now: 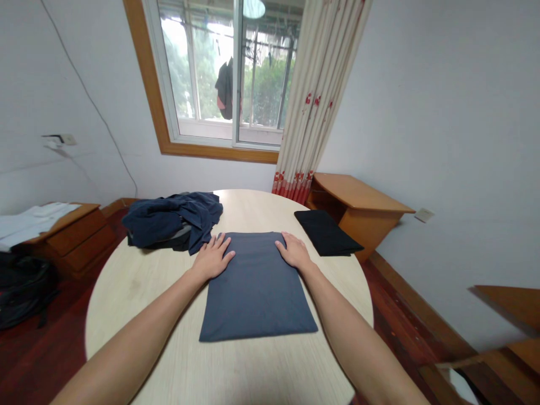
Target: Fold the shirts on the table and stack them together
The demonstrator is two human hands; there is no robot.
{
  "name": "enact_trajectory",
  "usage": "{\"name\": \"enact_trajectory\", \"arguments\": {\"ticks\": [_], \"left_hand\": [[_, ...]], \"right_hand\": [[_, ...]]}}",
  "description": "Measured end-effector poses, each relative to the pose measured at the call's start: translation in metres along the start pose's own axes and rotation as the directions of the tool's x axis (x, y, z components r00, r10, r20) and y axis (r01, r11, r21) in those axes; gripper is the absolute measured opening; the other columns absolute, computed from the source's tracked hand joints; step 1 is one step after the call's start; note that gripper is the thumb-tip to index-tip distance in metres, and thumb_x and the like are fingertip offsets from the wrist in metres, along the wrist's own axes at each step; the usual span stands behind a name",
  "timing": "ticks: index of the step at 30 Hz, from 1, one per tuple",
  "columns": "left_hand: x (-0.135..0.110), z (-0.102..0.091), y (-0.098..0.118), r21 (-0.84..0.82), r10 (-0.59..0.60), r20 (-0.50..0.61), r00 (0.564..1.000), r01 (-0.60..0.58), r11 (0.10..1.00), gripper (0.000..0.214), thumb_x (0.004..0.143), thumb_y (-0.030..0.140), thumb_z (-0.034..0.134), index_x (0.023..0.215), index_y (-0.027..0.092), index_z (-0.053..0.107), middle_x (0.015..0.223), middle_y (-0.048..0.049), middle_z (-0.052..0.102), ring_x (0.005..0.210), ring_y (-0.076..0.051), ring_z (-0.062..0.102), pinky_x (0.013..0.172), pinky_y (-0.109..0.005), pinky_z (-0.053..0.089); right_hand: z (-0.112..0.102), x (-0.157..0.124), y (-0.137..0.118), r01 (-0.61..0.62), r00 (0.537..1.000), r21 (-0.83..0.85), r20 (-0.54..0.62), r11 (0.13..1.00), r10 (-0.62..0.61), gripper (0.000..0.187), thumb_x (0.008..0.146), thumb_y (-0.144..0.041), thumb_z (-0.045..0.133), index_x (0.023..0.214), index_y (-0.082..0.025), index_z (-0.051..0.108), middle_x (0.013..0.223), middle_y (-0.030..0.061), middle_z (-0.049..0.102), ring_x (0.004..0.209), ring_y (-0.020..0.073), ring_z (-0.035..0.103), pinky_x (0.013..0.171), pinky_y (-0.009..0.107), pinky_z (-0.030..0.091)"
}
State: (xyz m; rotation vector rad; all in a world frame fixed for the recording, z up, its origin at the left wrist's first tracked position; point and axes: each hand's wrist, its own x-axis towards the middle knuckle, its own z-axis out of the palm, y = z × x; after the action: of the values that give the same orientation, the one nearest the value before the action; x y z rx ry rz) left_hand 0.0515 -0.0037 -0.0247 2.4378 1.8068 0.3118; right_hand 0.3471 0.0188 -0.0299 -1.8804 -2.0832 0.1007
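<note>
A dark grey-blue garment (257,292), folded into a flat, neat rectangle, lies on the round table in front of me. My left hand (213,259) rests flat on its far left edge, fingers spread. On the far right corner lies my right hand (294,252), palm down with the fingers stretched out. Neither hand grips the cloth. What kind of garment it is cannot be made out from the fold.
The round pale table (139,304) carries a crumpled pile of dark clothes (172,219) at the far left and a folded black garment (327,232) at the right. Beyond it stand a wooden desk (358,194) and a curtain (318,101). A wooden cabinet (80,239) is at left.
</note>
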Motion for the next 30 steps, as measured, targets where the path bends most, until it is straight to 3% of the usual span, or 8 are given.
{"name": "enact_trajectory", "arguments": {"ticks": [3,6,12,16,19,22,26,30], "left_hand": [[-0.012,-0.009,-0.003,-0.015,-0.072,-0.022,0.997,0.072,0.997,0.059,0.092,0.053,0.045,0.138,0.017,0.055,0.148,-0.0214,0.047,0.133,-0.040,0.048,0.103,-0.051,0.043],[-0.021,-0.014,-0.014,-0.096,-0.129,0.109,0.986,0.139,0.986,0.057,0.076,0.054,0.065,0.122,0.020,0.063,0.115,-0.0180,0.069,0.103,-0.036,0.067,0.086,-0.042,0.051],[-0.024,-0.010,-0.022,-0.295,-0.043,0.246,0.968,0.117,0.948,0.066,0.054,0.026,0.079,0.118,0.026,0.063,0.086,-0.0021,0.073,0.077,-0.027,0.070,0.067,-0.030,0.049],[-0.014,-0.012,-0.014,-0.329,-0.069,0.151,0.986,0.116,0.937,0.048,0.067,0.020,0.071,0.115,0.025,0.064,0.088,-0.0026,0.072,0.081,-0.024,0.069,0.071,-0.029,0.049],[-0.005,-0.018,-0.001,-0.180,-0.142,-0.072,0.987,0.127,0.975,0.035,0.086,0.021,0.055,0.119,0.020,0.062,0.107,-0.0121,0.070,0.099,-0.028,0.067,0.081,-0.035,0.050],[-0.002,-0.019,0.022,-0.014,-0.028,-0.280,0.960,0.025,1.000,0.036,0.094,0.025,0.045,0.125,0.017,0.061,0.129,-0.0170,0.062,0.120,-0.032,0.057,0.095,-0.043,0.048],[-0.009,0.002,0.052,-0.010,0.288,-0.196,0.937,-0.296,0.955,0.046,0.100,0.040,0.039,0.137,0.019,0.055,0.150,-0.0109,0.048,0.140,-0.028,0.041,0.116,-0.047,0.031],[-0.017,0.023,0.049,-0.049,0.290,-0.055,0.955,-0.293,0.955,0.057,0.100,0.048,0.036,0.150,0.021,0.042,0.158,-0.0093,0.036,0.148,-0.029,0.028,0.120,-0.052,0.021]], "right_hand": [[-0.016,-0.011,0.004,-0.058,0.997,-0.023,-0.047,0.998,0.057,0.051,0.093,-0.044,0.052,0.134,-0.015,0.057,0.127,0.0186,0.065,0.118,0.0304,0.061,0.097,0.040,0.046],[-0.029,-0.024,0.010,-0.142,0.986,0.025,0.094,0.990,0.139,0.042,0.080,-0.041,0.068,0.115,-0.018,0.065,0.096,0.0122,0.074,0.089,0.0269,0.069,0.075,0.034,0.050],[-0.031,-0.032,0.014,-0.171,0.919,0.238,0.388,0.956,0.068,0.022,0.063,-0.012,0.071,0.082,-0.020,0.062,0.058,-0.0035,0.061,0.050,0.0139,0.056,0.049,0.024,0.036],[-0.025,-0.019,0.011,-0.123,0.980,0.190,0.180,0.974,0.088,0.018,0.071,-0.012,0.065,0.088,-0.019,0.064,0.071,-0.0002,0.067,0.065,0.0153,0.061,0.059,0.023,0.040],[-0.024,-0.010,0.001,-0.149,0.985,0.122,-0.068,0.981,0.159,0.026,0.086,-0.019,0.056,0.111,-0.017,0.064,0.094,0.0094,0.073,0.088,0.0225,0.066,0.077,0.030,0.046],[-0.023,-0.009,-0.020,-0.061,0.973,0.063,-0.221,0.996,0.073,0.039,0.093,-0.027,0.050,0.128,-0.013,0.058,0.122,0.0183,0.067,0.114,0.0283,0.061,0.099,0.039,0.042],[-0.006,-0.022,-0.055,0.265,0.960,0.078,-0.116,0.961,-0.255,0.048,0.097,-0.035,0.044,0.141,-0.016,0.051,0.145,0.0139,0.053,0.136,0.0258,0.046,0.117,0.045,0.026],[0.011,-0.031,-0.061,0.342,0.933,0.067,0.091,0.937,-0.347,0.054,0.100,-0.042,0.040,0.149,-0.022,0.043,0.157,0.0098,0.039,0.147,0.0248,0.031,0.120,0.052,0.016]]}}
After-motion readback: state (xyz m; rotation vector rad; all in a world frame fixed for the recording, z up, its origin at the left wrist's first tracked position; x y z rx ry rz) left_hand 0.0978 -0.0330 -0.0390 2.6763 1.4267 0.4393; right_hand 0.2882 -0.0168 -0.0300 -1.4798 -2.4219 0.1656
